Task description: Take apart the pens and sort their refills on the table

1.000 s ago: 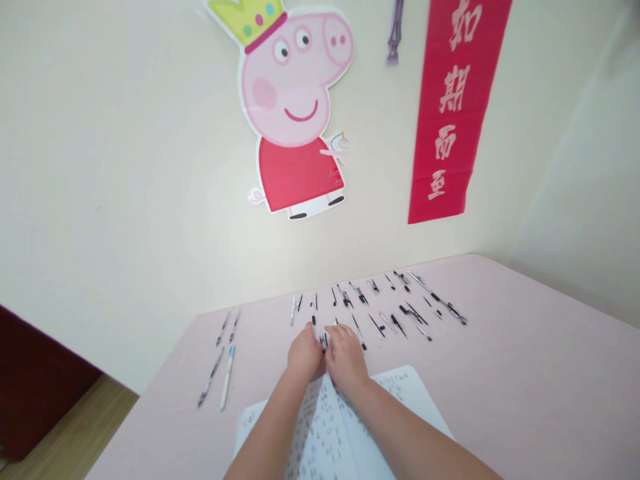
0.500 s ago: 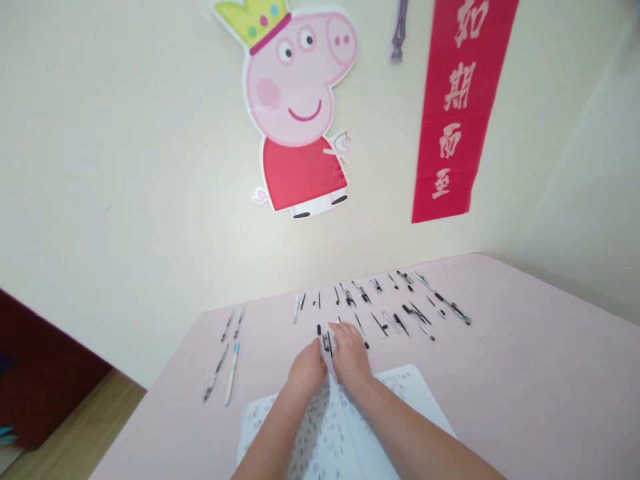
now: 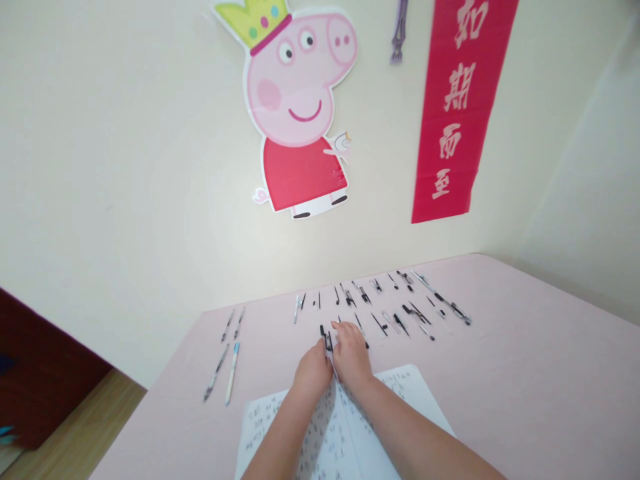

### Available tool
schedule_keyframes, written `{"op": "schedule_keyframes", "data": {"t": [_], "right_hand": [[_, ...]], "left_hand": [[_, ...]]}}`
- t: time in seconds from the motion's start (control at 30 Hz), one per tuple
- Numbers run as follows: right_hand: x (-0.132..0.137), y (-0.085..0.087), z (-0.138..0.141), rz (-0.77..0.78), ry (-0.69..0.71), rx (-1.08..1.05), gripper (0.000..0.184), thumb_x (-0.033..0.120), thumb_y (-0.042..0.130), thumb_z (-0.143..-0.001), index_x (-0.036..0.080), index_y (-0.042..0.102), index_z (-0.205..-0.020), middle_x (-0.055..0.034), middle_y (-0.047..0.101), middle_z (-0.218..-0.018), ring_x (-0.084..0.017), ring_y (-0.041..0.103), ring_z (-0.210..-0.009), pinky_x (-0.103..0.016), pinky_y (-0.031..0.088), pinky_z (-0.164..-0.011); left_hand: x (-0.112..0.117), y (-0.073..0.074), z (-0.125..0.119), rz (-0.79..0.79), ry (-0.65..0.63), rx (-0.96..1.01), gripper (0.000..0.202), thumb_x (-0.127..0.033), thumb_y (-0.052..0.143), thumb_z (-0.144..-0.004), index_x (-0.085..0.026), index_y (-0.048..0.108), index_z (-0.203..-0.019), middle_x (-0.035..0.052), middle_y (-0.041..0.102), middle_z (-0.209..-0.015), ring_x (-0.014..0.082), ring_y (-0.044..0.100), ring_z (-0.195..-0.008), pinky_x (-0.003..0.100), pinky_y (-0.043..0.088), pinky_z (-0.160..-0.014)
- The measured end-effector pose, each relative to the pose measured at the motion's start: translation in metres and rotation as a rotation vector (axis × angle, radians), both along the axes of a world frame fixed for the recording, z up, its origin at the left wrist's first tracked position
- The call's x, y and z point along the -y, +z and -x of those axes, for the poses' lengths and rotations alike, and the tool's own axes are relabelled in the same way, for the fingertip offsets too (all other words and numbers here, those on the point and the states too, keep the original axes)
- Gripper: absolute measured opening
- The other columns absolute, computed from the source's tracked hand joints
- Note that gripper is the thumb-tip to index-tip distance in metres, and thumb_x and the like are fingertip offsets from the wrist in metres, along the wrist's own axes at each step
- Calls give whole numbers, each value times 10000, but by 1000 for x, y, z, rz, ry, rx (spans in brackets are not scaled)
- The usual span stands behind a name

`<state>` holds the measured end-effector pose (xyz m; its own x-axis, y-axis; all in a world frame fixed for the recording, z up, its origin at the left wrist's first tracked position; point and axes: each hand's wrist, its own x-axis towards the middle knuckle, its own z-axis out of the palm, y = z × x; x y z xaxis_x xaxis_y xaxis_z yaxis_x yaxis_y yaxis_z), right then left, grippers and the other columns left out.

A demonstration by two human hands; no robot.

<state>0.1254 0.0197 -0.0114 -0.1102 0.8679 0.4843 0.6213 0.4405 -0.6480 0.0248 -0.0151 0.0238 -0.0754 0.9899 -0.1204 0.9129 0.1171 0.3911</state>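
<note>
My left hand [image 3: 313, 369] and my right hand [image 3: 351, 353] meet just beyond the top edge of an open notebook [image 3: 400, 393] with handwriting on its pages. Both are curled, knuckles up, pinching small black pen parts [image 3: 326, 339] that stick out between the fingertips. I cannot tell exactly which piece each hand has. Beyond the hands, several dismantled pen parts [image 3: 395, 307] lie in rows across the pink table [image 3: 525, 373].
Several whole pens [image 3: 231, 363] lie at the table's left side, near its edge. The table stands against a cream wall with a cartoon pig sticker [image 3: 295, 113] and a red banner [image 3: 453, 107]. Wooden floor [image 3: 65, 440] shows at the lower left.
The hands have drawn slightly nearer to me and pressed closer together around the black pen parts. The view has shifted a little.
</note>
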Motion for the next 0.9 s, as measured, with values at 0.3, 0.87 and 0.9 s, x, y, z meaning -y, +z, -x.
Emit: {"op": "schedule_keyframes", "data": {"t": [0.3,0.87,0.9], "right_hand": [[2,3,-1,-16,37,-51,533,-19,366,-623,134,593,-1080,-107,602,-1066,-217,479,-1064,-393,324,-1002],[21,12,6,73,451,175,256,54,430,-601,186,649,-594,-24,664,-617,-153,581,-629,-234,396,-641],[21,12,6,78,465,201,253,59,431,-600,187,649,-590,-23,666,-615,-152,584,-624,-231,394,-636]], "left_hand": [[16,1,8,-125,35,-45,371,-137,333,-820,-89,445,-1170,156,603,-1055,207,554,-995,288,375,-838],[51,-6,18,-160,14,-50,180,-100,340,-776,-166,502,-820,64,549,-838,176,502,-818,278,357,-729],[51,-7,18,-162,16,-49,175,-101,343,-772,-169,501,-805,62,546,-835,175,501,-816,277,358,-727]]}}
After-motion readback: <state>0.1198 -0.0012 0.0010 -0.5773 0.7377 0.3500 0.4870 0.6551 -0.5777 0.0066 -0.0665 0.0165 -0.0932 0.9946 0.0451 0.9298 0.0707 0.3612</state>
